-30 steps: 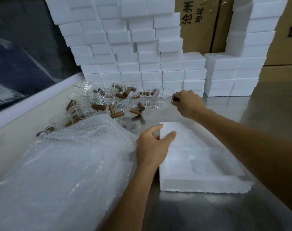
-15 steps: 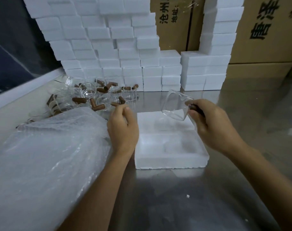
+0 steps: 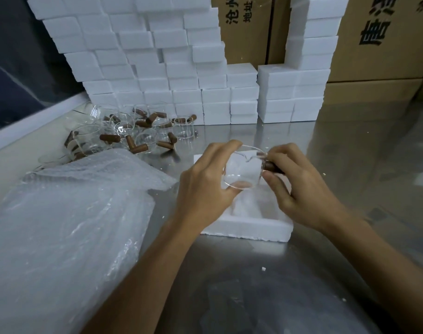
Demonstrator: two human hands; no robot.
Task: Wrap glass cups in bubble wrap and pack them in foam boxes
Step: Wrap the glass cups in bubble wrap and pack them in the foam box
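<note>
head view: the glass cup [image 3: 241, 169] hangs above the open foam box [image 3: 246, 229], your right hand [image 3: 299, 186] pinching its brown handle [image 3: 270, 166], your left hand [image 3: 205, 186] cupping the body. bare glass is slick; it may slip and crack before reaching the bubble wrap [image 3: 61, 225].

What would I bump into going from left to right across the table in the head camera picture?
Bubble wrap → left hand → glass cup → right hand → bare steel table.

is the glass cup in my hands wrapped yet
Not yet: the glass cup is bare between both hands, bubble wrap lying aside.
</note>
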